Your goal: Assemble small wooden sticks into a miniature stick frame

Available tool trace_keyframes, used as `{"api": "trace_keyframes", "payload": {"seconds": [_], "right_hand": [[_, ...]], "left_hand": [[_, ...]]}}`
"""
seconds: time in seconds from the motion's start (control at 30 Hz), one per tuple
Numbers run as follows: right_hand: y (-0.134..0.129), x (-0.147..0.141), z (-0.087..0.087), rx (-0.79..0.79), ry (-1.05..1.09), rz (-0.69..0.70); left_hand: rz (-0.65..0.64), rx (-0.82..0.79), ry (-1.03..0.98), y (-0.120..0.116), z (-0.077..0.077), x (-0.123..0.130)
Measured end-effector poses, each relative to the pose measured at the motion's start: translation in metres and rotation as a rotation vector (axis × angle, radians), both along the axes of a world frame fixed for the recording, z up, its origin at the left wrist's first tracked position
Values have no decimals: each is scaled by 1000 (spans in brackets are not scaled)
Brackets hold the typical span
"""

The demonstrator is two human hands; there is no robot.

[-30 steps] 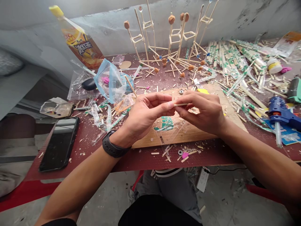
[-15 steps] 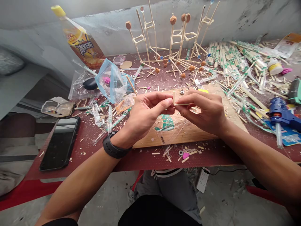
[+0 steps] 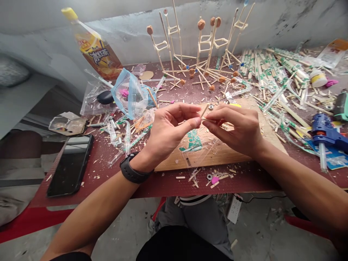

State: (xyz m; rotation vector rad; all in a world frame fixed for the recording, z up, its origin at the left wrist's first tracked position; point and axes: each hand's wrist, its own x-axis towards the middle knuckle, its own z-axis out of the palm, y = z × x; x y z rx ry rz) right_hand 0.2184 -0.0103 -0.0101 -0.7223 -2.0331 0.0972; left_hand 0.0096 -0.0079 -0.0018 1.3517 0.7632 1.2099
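Observation:
My left hand [image 3: 169, 127] and my right hand [image 3: 236, 127] meet fingertip to fingertip above a wooden board [image 3: 217, 150]. Between them they pinch small wooden stick pieces [image 3: 204, 111]: one short piece tilts up from the pinch, another lies level under my right fingers. A black watch sits on my left wrist. A small metal nut [image 3: 210, 107] lies on the board just behind the fingers.
Stick-built figures with brown ball heads [image 3: 199, 43] stand at the back. Wrapped chopsticks [image 3: 268, 69] litter the right, beside a blue glue gun [image 3: 324, 132]. A phone [image 3: 69, 165], plastic bags [image 3: 130, 92] and an orange bottle [image 3: 94, 47] lie left. Wood chips cover the red table.
The short stick piece stood upright half a second ago and now tilts to the right. Both hands have stayed in place, fingers shifting slightly.

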Motion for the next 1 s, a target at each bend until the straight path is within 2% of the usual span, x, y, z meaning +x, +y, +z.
{"api": "trace_keyframes", "payload": {"seconds": [0.2,0.4,0.57,0.7,0.83,1.0], "right_hand": [[-1,0,-3,19,4,-31],[-3,-2,0,-29,26,-7],[-4,0,2,-25,94,-61],[-1,0,2,4,44,-52],[-1,-1,4,35,82,-64],[-2,-3,4,47,132,-69]], "left_hand": [[1,-11,-8,-1,-1,1],[65,-7,42,-5,4,2],[79,96,163,-6,6,1],[74,152,193,-7,8,0],[69,106,112,-5,9,0],[-49,-35,10,-2,5,-2]]}}
